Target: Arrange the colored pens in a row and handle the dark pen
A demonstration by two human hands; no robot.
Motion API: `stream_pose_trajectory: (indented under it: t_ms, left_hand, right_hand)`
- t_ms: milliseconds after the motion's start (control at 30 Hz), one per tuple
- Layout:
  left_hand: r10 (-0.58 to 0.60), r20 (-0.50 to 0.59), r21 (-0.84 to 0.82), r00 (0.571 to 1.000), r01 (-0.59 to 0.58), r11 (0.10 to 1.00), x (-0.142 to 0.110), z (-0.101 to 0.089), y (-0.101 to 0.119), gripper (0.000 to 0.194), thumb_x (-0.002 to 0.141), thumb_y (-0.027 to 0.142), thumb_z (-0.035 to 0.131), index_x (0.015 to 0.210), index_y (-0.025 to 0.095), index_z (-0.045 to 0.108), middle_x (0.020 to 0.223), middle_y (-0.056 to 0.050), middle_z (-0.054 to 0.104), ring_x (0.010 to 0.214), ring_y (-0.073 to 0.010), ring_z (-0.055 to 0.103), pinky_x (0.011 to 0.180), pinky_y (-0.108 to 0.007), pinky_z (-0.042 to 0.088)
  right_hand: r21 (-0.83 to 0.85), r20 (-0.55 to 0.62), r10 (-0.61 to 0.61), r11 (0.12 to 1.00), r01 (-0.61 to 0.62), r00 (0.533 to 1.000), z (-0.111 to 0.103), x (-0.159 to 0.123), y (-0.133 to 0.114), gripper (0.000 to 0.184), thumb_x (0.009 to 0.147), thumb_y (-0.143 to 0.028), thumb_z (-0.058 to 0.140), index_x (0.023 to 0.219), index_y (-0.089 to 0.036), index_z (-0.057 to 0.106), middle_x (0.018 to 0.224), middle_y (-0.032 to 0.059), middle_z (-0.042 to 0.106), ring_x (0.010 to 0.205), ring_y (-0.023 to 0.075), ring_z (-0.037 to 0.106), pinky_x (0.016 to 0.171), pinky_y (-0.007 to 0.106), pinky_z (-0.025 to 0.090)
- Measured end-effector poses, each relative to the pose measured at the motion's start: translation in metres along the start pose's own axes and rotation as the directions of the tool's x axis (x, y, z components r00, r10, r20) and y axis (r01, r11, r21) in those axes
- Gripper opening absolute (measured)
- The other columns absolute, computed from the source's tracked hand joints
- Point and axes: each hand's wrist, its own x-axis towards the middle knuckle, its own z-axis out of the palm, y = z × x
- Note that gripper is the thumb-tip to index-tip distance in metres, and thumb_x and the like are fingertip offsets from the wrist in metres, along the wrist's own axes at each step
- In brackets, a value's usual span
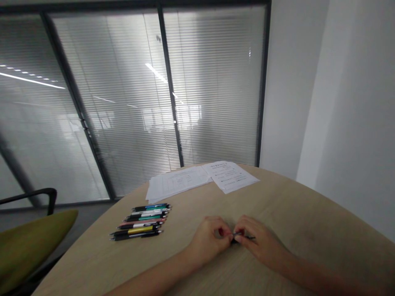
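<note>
My left hand (212, 236) rests near the middle of the table with thumb and index finger closed in a pinch. What sits between its fingertips is too small to make out. Close beside it, nearly fingertip to fingertip, my right hand (257, 240) grips a thin dark pen part (251, 237), whose end sticks out to the right of the thumb. A small black piece (234, 241) shows low between the two hands, partly hidden by the fingers. Left of my hands lies a row of several click pens (143, 222), side by side, with black, white, yellow, pink, green and blue barrels.
Printed sheets (175, 183) lie at the far side of the rounded wooden table (277, 197), with another printed page (231, 176) overlapping them on the right. A green-yellow chair (37, 234) with a black armrest stands at left. Behind are glass panels with blinds (216, 82).
</note>
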Motion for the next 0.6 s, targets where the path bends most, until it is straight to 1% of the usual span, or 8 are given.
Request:
stream_pose_trajectory:
  t_ms: [200,433,600]
  left_hand:
    - [0.015,0.008,0.002,1.0,-0.015,1.0,0.0028,-0.0033,0.0013,0.011,0.063,0.011,0.057,0.053,0.014,0.057,0.055,0.002,0.056,0.057,-0.0099,0.052,0.059,-0.02,0.038]
    - [0.021,0.008,0.037,1.0,-0.021,0.999,0.003,-0.005,0.0001,0.011,0.064,0.011,0.056,0.054,0.015,0.056,0.056,0.002,0.055,0.058,-0.0097,0.051,0.062,-0.021,0.039]
    - [0.021,0.013,0.035,1.0,-0.021,0.999,0.0041,-0.0051,-0.0004,0.011,0.064,0.011,0.056,0.054,0.015,0.057,0.055,0.003,0.054,0.057,-0.0097,0.051,0.061,-0.02,0.039]
  right_hand:
    - [0.028,-0.018,0.045,0.999,-0.044,0.999,-0.0005,0.002,-0.0008,0.006,0.076,-0.02,0.047,0.07,-0.019,0.049,0.07,0.0007,0.052,0.068,0.0133,0.05,0.064,0.025,0.039]
    - [0.057,-0.023,0.055,0.997,-0.053,0.998,-0.0018,0.0021,-0.0014,0.005,0.076,-0.02,0.047,0.071,-0.019,0.049,0.07,0.0009,0.053,0.069,0.0134,0.05,0.065,0.025,0.04]
    - [0.06,-0.027,0.076,0.995,-0.075,0.997,-0.003,0.0028,-0.0021,0.008,0.076,-0.023,0.045,0.071,-0.019,0.05,0.07,0.0013,0.054,0.068,0.0139,0.051,0.065,0.026,0.04]
